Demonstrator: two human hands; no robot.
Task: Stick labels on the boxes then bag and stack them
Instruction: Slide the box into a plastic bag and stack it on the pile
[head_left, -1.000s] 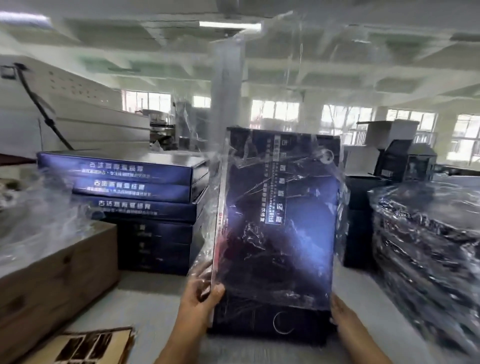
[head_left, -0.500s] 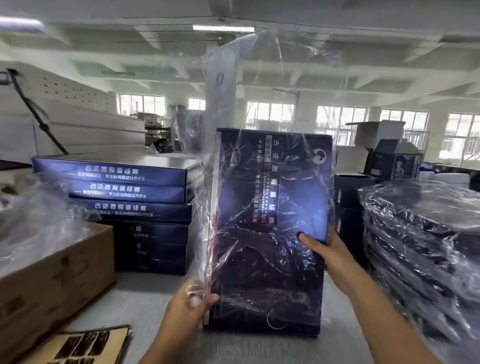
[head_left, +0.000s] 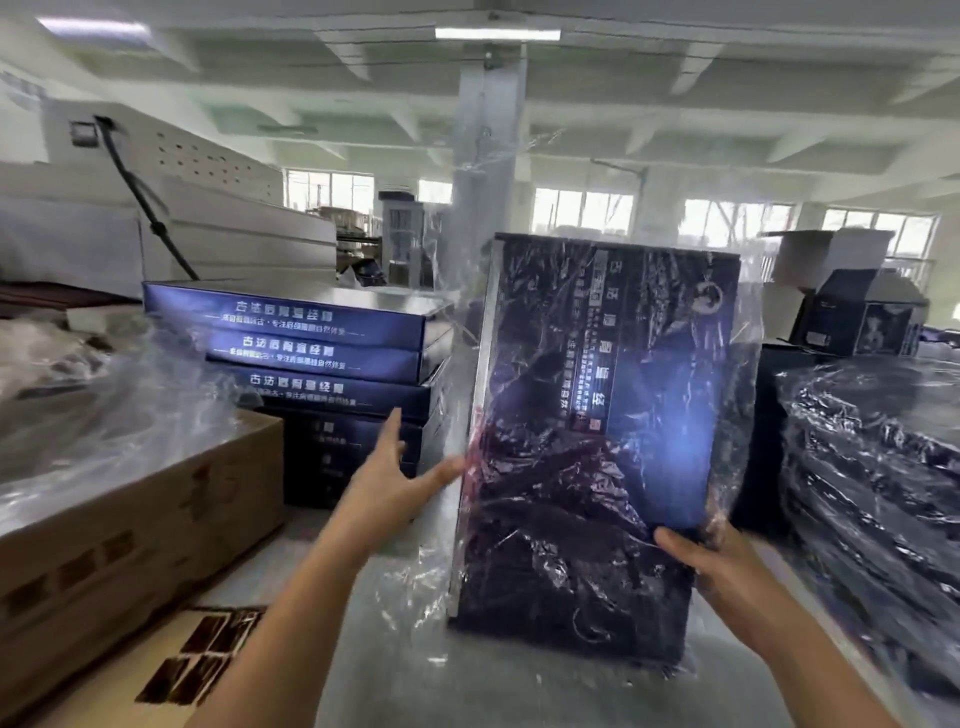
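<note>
Since the earlier frame the left grip (head_left: 389, 483) had released the bagged box (head_left: 597, 441) and opened, its spread fingertips at the box's left edge. The right grip (head_left: 711, 561) clasped the lower right edge. The box stood upright on the counter (head_left: 493, 696), beside a stack of blue boxes (head_left: 311, 353).

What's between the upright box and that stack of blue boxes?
Head view: the open left hand and loose clear bag film trailing off the box.
</note>
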